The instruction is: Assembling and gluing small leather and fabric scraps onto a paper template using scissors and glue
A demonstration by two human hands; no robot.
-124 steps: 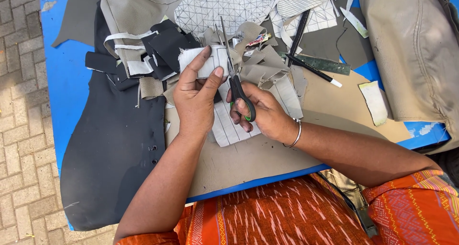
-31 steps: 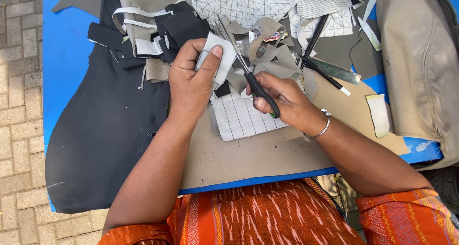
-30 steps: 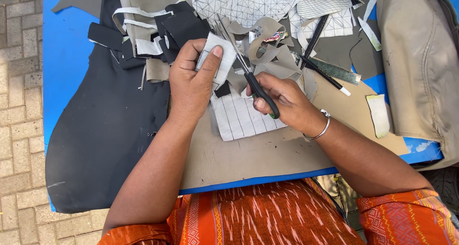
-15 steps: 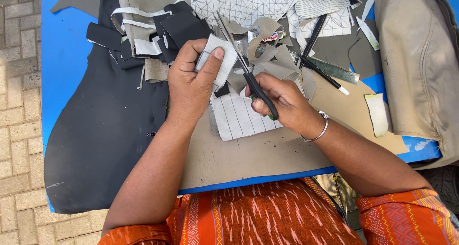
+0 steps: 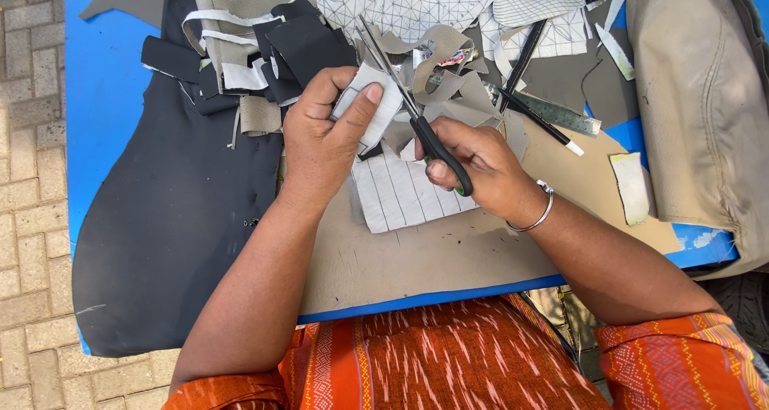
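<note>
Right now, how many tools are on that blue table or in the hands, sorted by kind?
Scissors, held in the right hand: 1
Metal ruler: 1
Black pen or marker: 1
Total: 3
A second dark stick lies nearby; I cannot tell what it is. The left hand holds a white scrap, not a tool.

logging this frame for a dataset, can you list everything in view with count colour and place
white lined piece: one, white, pinched in left hand
scissors: one, black handles, in right hand, blades open
lined sheet: one, white, under the hands
black sheet: one, left
tan board: one, centre
scraps: many, black, white, tan, top
ruler: one, metal, right
table: one, blue
bangle: one, silver, right wrist
left hand: one
right hand: one
</note>
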